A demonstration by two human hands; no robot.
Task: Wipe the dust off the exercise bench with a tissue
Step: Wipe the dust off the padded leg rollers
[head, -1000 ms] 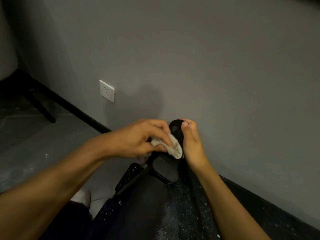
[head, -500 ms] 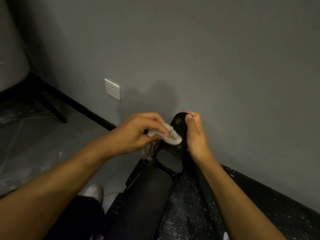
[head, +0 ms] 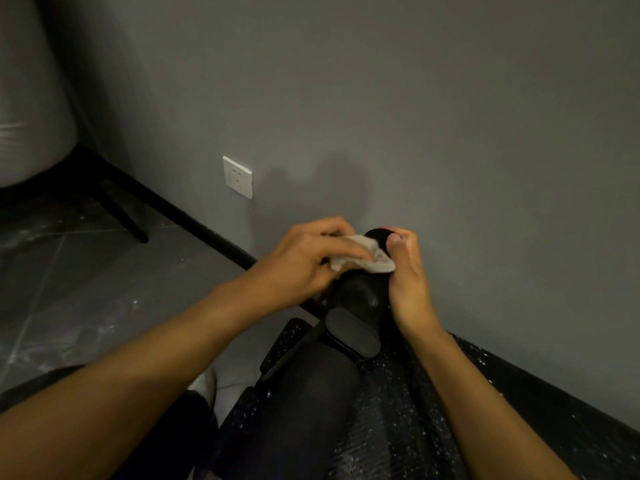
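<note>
A black padded roller [head: 360, 292] of the exercise bench stands up near the grey wall, at the frame's centre. My left hand [head: 304, 261] presses a crumpled white tissue [head: 367, 258] against the roller's upper part. My right hand [head: 408, 271] grips the roller's right side and top, thumb against the tissue's edge. Below the roller, a black oval pad [head: 351, 336] and the dark bench body [head: 311, 410] run toward me, part of it under speckled plastic wrap [head: 405, 410].
The grey wall carries a white socket [head: 238, 177] at left and a black skirting board [head: 180, 213] along the floor. A white wrapped object on black legs [head: 31, 133] stands at far left. Dusty grey floor tiles [head: 86, 299] lie to the left.
My left hand slid the tissue up the roller toward its top. The right hand kept its hold. The camera shifted, so everything sits slightly lower right in view.
</note>
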